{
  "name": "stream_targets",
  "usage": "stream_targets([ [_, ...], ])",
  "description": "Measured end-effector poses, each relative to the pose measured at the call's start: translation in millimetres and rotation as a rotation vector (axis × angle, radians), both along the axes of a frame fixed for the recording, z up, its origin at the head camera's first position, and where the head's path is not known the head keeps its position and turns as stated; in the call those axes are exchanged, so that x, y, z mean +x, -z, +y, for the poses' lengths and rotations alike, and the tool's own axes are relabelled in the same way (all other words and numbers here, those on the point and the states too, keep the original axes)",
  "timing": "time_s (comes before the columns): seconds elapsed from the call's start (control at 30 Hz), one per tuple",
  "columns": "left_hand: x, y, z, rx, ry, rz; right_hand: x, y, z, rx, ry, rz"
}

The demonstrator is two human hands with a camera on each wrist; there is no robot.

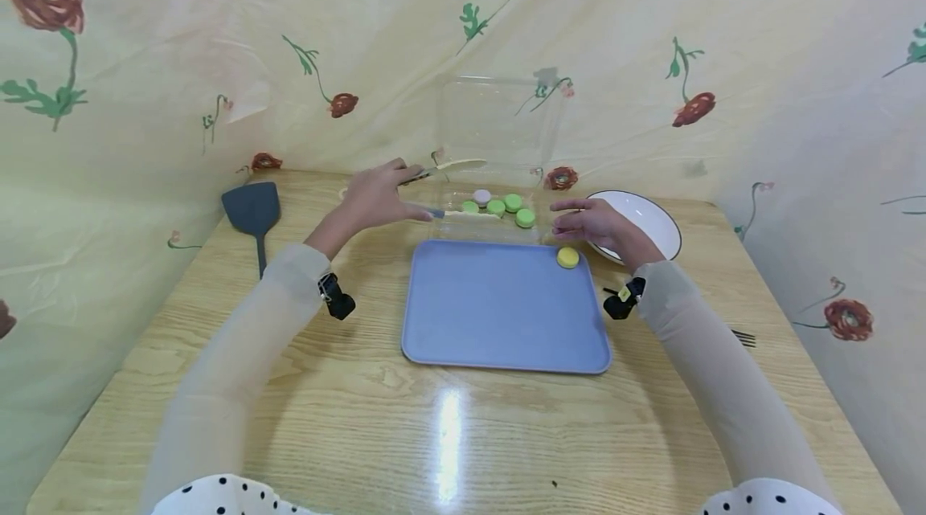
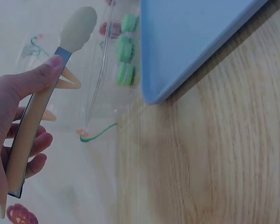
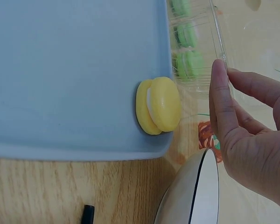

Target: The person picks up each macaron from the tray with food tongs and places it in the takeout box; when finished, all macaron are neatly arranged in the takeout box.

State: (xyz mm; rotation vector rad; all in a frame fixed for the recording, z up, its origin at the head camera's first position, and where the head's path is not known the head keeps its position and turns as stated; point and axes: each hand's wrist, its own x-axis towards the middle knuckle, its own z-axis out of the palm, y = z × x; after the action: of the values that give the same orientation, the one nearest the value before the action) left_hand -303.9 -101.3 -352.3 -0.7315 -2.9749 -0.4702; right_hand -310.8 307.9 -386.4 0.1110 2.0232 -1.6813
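My left hand (image 1: 376, 195) holds a pair of tongs (image 2: 42, 107) with pale cream tips, its thumb pressed on one arm. The tongs' tips are spread apart over the left side of a clear plastic box (image 1: 499, 234). Inside the box lie several green macarons (image 1: 525, 218) and one lilac macaron (image 1: 481, 197). My right hand (image 1: 596, 224) is at the box's right side, fingers fairly straight, fingertips at its wall; whether they touch it I cannot tell. A yellow macaron (image 3: 164, 105) sits in the far right corner of a blue tray (image 1: 506, 306).
The box's clear lid (image 1: 499, 121) stands raised behind it. A white bowl (image 1: 647, 218) with a dark rim is beside my right hand. A dark spatula (image 1: 251, 206) lies at the far left, and a fork (image 1: 743, 337) lies partly under my right forearm.
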Motion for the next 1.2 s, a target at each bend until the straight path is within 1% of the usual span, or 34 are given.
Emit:
stream_targets([
  [0.2,15.3,3.9,11.8,-0.016,0.079,0.112,-0.5,-0.6,0.2,0.012,-0.015,-0.004],
  [0.33,23.5,8.0,22.5,-0.012,0.134,0.145,-0.6,-0.8,0.6,0.018,-0.017,-0.004],
  [0.47,30.9,12.0,34.2,-0.024,0.177,0.155,-0.6,-0.9,0.6,0.022,-0.010,0.000],
  [0.77,44.7,20.6,60.6,-0.035,0.269,0.092,1.0,-0.8,-0.5,0.011,-0.013,0.018],
  [0.97,49.9,26.4,74.5,-0.031,0.326,0.092,0.8,-0.7,-0.6,0.015,-0.020,0.026],
  [1.07,50.9,28.8,80.5,-0.039,0.344,0.100,-0.5,-0.1,-1.1,0.022,-0.016,0.027],
  [1.2,51.7,31.3,87.9,-0.057,0.339,0.076,-1.9,-0.4,-1.4,0.011,-0.011,0.025],
])
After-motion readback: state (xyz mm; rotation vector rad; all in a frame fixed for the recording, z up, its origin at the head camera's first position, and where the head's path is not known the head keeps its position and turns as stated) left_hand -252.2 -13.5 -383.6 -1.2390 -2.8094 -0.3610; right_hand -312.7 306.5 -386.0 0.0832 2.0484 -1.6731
